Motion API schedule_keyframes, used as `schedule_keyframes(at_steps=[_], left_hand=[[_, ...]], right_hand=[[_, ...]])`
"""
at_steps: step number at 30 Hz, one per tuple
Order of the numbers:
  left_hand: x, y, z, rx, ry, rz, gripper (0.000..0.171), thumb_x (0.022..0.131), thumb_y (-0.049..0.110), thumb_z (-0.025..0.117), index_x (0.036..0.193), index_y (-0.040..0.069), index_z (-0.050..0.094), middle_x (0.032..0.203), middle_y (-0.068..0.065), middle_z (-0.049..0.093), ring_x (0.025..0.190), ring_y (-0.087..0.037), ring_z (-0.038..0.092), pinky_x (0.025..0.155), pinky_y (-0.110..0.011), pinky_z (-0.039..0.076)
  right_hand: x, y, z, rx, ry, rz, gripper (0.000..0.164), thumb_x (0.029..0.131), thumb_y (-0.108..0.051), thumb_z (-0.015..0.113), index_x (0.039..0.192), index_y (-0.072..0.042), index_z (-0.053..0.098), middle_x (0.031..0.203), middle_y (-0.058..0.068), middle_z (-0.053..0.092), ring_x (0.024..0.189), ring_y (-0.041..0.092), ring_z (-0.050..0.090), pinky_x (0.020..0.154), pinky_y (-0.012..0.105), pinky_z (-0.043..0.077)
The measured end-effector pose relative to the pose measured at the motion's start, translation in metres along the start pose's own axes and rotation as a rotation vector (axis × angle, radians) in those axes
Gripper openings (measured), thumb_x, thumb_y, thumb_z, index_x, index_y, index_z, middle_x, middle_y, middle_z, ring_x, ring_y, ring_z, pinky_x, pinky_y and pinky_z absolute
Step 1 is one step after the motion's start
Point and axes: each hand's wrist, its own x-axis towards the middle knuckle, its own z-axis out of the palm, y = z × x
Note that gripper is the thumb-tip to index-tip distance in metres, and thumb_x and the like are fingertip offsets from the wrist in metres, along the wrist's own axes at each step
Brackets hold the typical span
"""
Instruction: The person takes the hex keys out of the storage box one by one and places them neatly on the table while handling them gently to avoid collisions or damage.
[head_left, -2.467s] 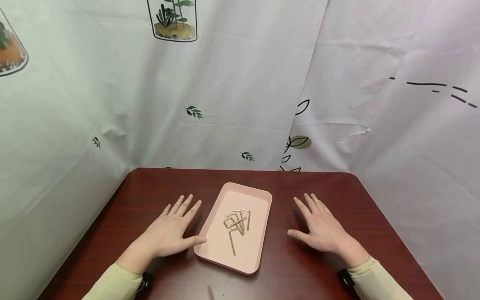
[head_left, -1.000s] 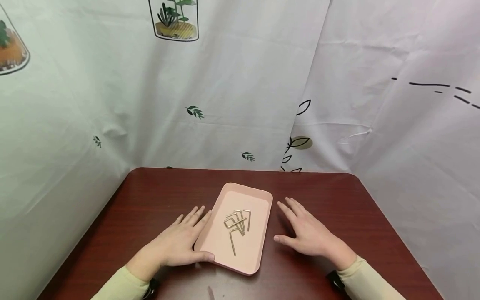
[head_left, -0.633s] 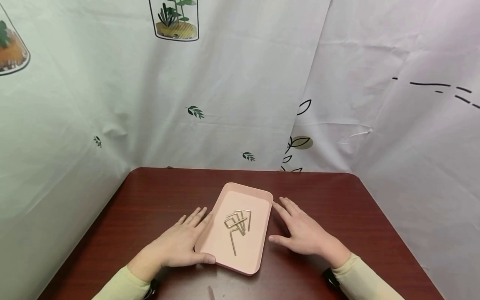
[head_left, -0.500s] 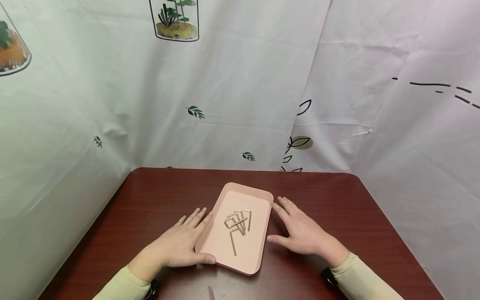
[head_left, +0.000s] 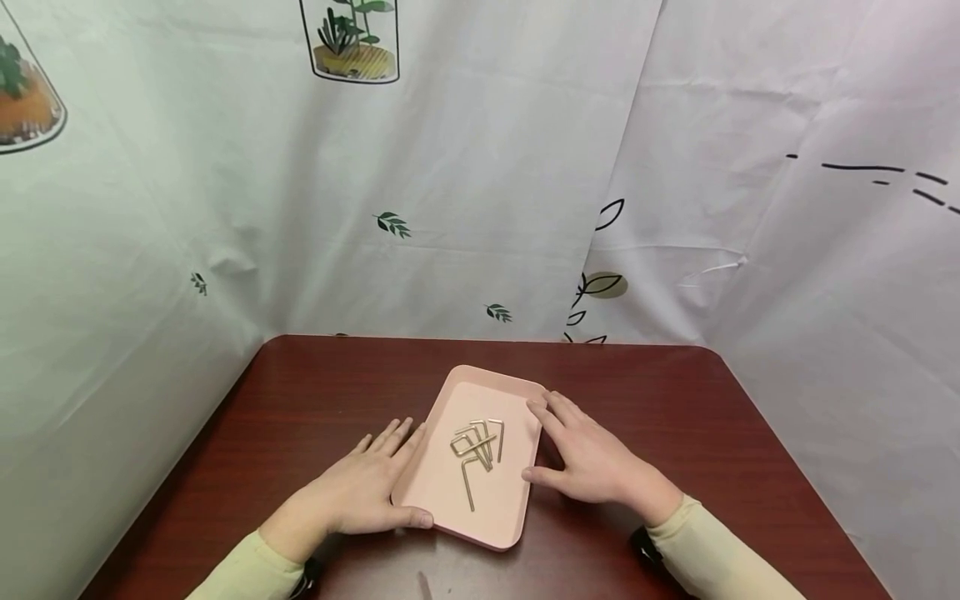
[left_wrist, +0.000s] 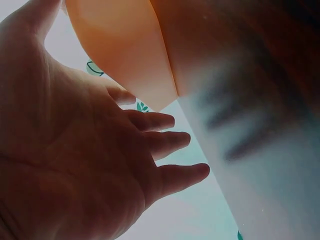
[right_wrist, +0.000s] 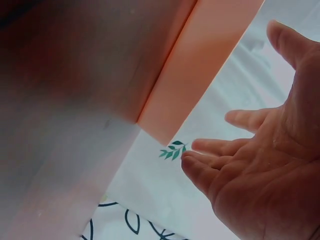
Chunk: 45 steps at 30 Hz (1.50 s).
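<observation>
A pale pink rectangular tray (head_left: pixel 498 508) lies slightly turned on the table in the head view. Several gold-coloured L-shaped hex keys (head_left: pixel 468 486) lie inside it, most of them crossed in one loose heap. My left hand (head_left: pixel 360 492) rests along the tray's left side, fingers straight and spread, thumb over the near left corner. On the other side, my right hand (head_left: pixel 592 458) has its straight fingertips and thumb at the right rim. The wrist views show the tray's outer wall (left_wrist: pixel 115 45) beside the left palm and its side (right_wrist: pixel 200 70) near the right fingers.
The dark red-brown table (head_left: pixel 337 375) has rounded far corners. White cloth (head_left: pixel 480 167) with leaf and jar prints hangs behind it and on both sides. A small dark mark (head_left: pixel 424 585) shows on the table near the front.
Both hands have moved in towards the tray. The left one came to its left side first and stopped there; the right one moved left until its fingers reached the right rim. The keys stay put.
</observation>
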Motion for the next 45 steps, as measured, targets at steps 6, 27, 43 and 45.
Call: schedule_keyframes(at_steps=[6, 27, 43, 45], left_hand=[[-0.001, 0.0, 0.0, -0.009, 0.0, 0.001, 0.131, 0.087, 0.093, 0.064, 0.176, 0.004, 0.029, 0.178, -0.028, 0.029, 0.167, -0.048, 0.024, 0.125, -0.075, 0.033], [-0.002, 0.001, -0.003, -0.049, -0.012, 0.023, 0.13, 0.09, 0.089, 0.066, 0.175, -0.001, 0.026, 0.176, -0.033, 0.029, 0.165, -0.051, 0.027, 0.127, -0.063, 0.038], [-0.001, 0.0, -0.001, -0.076, -0.028, 0.005, 0.129, 0.09, 0.086, 0.068, 0.176, 0.0, 0.024, 0.175, -0.028, 0.036, 0.162, -0.051, 0.034, 0.125, -0.064, 0.04], [-0.001, 0.0, -0.002, -0.076, -0.028, 0.006, 0.13, 0.09, 0.086, 0.069, 0.176, 0.001, 0.024, 0.175, -0.028, 0.036, 0.162, -0.051, 0.034, 0.125, -0.064, 0.04]], right_hand=[[0.008, -0.006, 0.0, 0.045, -0.025, 0.002, 0.1, 0.1, -0.063, 0.076, 0.171, -0.002, 0.04, 0.175, 0.026, 0.036, 0.16, 0.044, 0.04, 0.123, 0.059, 0.045], [0.036, -0.017, 0.009, 0.054, -0.1, -0.009, 0.097, 0.102, -0.063, 0.073, 0.168, 0.001, 0.044, 0.166, 0.025, 0.047, 0.15, 0.043, 0.053, 0.113, 0.056, 0.055], [0.055, -0.019, 0.019, 0.032, -0.125, -0.011, 0.085, 0.101, -0.055, 0.077, 0.157, 0.005, 0.055, 0.143, 0.022, 0.061, 0.122, 0.033, 0.07, 0.104, 0.049, 0.06], [0.058, -0.019, 0.02, 0.032, -0.132, -0.01, 0.081, 0.101, -0.053, 0.077, 0.154, 0.004, 0.058, 0.142, 0.021, 0.062, 0.118, 0.033, 0.071, 0.103, 0.049, 0.06]])
